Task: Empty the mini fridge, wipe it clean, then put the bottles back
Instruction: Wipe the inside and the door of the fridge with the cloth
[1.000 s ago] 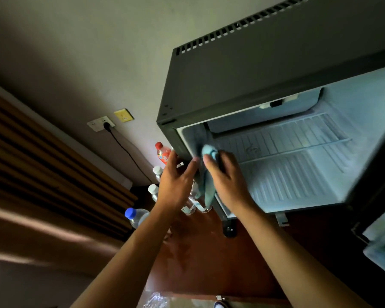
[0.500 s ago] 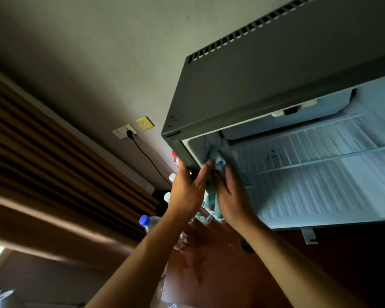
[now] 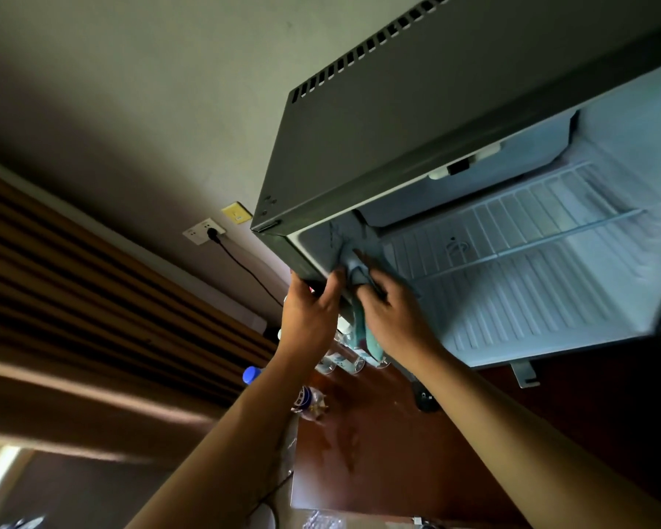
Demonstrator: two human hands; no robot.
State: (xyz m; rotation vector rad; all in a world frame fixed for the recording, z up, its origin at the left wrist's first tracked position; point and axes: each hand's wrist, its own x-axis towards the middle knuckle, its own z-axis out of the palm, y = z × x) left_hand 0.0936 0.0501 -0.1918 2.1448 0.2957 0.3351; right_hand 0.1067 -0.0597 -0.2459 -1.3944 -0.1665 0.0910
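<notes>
The dark grey mini fridge [image 3: 435, 127] stands open, and its pale interior with a wire shelf [image 3: 531, 238] holds no bottles. My right hand [image 3: 394, 315] holds a teal cloth [image 3: 373, 343] against the inner left wall near the upper front corner, with the cloth's tail hanging below my palm. My left hand [image 3: 310, 315] grips the front edge of that same left wall, thumb on the outside. Several bottles stand on the red-brown surface to the left of the fridge, among them a blue-capped bottle [image 3: 252, 374] and clear bottles [image 3: 340, 360].
A black cable runs from a wall socket [image 3: 203, 232] down behind the fridge, beside a yellow plate [image 3: 236, 213]. Brown striped curtains [image 3: 73, 280] fill the left. The red-brown tabletop [image 3: 378, 452] lies under my arms, with a black fridge foot [image 3: 424, 397] on it.
My right hand has slid the cloth upward along the inner left wall toward the top corner. My left hand has followed up the wall's front edge. The red-capped bottle is now hidden behind my hands.
</notes>
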